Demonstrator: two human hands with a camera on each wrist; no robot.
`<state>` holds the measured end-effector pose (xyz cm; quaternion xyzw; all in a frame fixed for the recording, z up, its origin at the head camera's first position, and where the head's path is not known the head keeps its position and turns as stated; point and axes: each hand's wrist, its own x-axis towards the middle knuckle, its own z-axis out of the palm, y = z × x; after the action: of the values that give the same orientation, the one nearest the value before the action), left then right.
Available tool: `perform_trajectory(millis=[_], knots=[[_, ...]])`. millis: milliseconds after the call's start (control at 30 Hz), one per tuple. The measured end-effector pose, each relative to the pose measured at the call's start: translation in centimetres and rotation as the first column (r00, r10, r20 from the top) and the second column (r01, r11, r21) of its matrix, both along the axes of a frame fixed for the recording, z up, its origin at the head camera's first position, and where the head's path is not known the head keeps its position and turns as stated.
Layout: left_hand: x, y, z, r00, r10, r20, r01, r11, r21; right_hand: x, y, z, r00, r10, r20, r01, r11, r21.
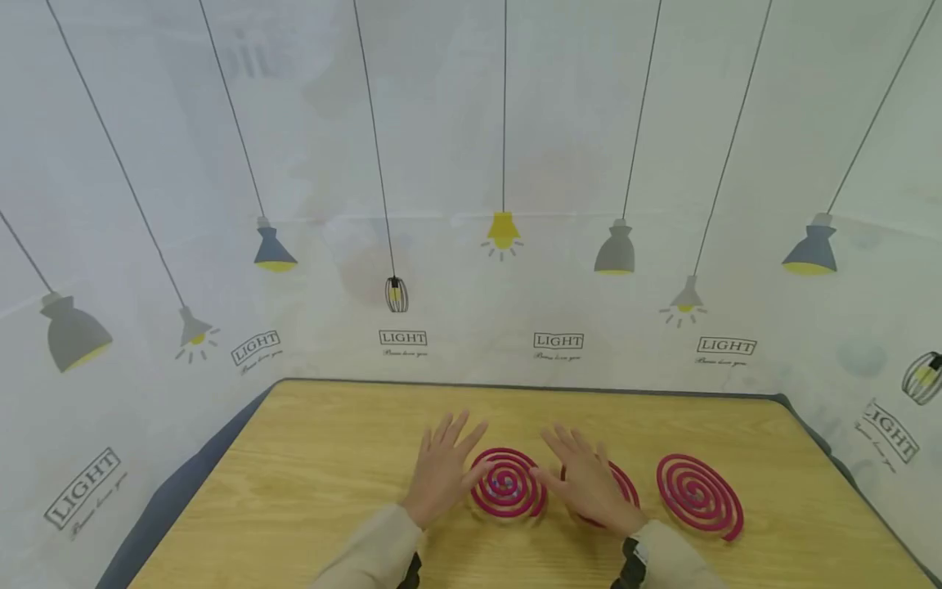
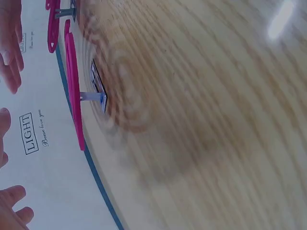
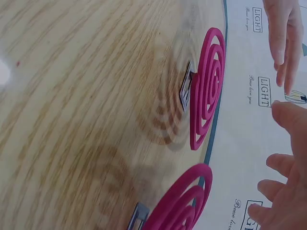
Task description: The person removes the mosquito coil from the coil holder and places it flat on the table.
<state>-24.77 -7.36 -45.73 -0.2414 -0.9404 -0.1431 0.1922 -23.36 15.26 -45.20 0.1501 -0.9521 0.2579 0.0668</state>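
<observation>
Both hands hover over the table with fingers spread and hold nothing. My left hand (image 1: 441, 473) is just left of a dark pink mosquito coil (image 1: 504, 483), its thumb overlapping the coil's edge in the head view. A second coil (image 1: 627, 484) lies partly hidden beneath my right hand (image 1: 587, 486). Farther right is a third coil (image 1: 697, 492), tilted, with its outer end toward me. In the left wrist view, a small metal stand (image 2: 92, 96) props a coil (image 2: 73, 91) above the tabletop. The right wrist view shows a coil (image 3: 207, 91) raised on a flat metal base (image 3: 185, 88).
The wooden table (image 1: 309, 474) has a dark edge. Around it hangs a pale curtain (image 1: 456, 147) printed with lamps and the word LIGHT. Dark bands (image 1: 631, 564) circle the wrists below beige sleeves (image 1: 375, 548).
</observation>
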Motion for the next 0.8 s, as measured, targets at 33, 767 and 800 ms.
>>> perform_trajectory(millis=[33,767,800], knots=[[0.0,0.1,-0.2,1.0,-0.001,0.0,0.001,1.0,0.013,0.0,-0.1,-0.1,1.0,0.004,-0.007,-0.004,1.0,-0.007],[0.0,1.4,-3.3,0.976,-0.033,0.217,-0.042,0.943,0.331,-2.1,-3.2,-2.4,0.998,-0.009,0.058,0.029,0.938,-0.346],[0.0,1.4,-3.3,0.974,-0.032,0.225,-0.047,0.94,0.339,-2.1,-3.3,-2.5,0.997,-0.012,0.07,0.036,0.936,-0.35]])
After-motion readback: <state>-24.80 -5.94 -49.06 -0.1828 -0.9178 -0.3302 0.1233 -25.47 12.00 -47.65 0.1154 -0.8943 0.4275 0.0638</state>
